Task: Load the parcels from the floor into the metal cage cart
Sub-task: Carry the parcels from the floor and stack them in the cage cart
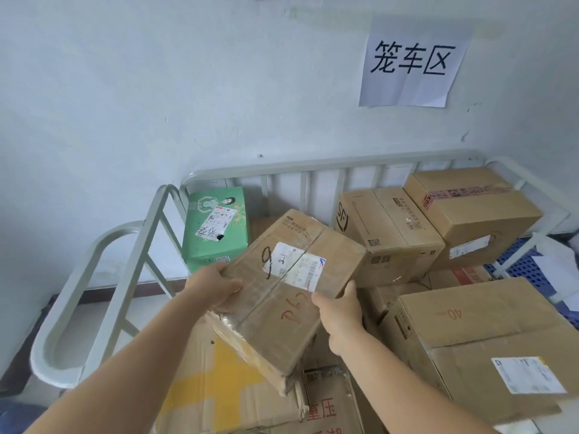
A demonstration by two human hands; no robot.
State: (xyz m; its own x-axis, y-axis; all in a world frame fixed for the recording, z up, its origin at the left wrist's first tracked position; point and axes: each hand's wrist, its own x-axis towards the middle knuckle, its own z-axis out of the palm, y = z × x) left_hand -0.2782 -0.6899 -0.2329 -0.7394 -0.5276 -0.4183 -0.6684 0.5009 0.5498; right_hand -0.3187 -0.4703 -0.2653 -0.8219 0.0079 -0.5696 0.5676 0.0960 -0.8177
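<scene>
From the head view, a taped cardboard parcel [291, 289], marked with a handwritten "9" and bearing a white shipping label, was held tilted above the load already stacked in the metal cage cart [313, 169]. It was gripped at its two near sides, probably so that it could be steered over the cart's near edge and lowered into the gap between the green carton [216, 227] at the far left corner and the brown SF-marked box [385, 233] toward the far right.

The left hand [213, 285] was curled round the parcel's left edge, thumb on top and fingers hidden beneath. The right hand [340, 311] was clamped on the right edge, thumb laid across the top face; its fingers were likewise hidden below. Both forearms were stretched forward and converged on the parcel.

A large box marked "40" [470, 333] lay at the cart's near right, and a flattened carton with yellow print [219, 380] lay beneath the held parcel. A paper sign [413, 61] was fixed to the wall behind.
</scene>
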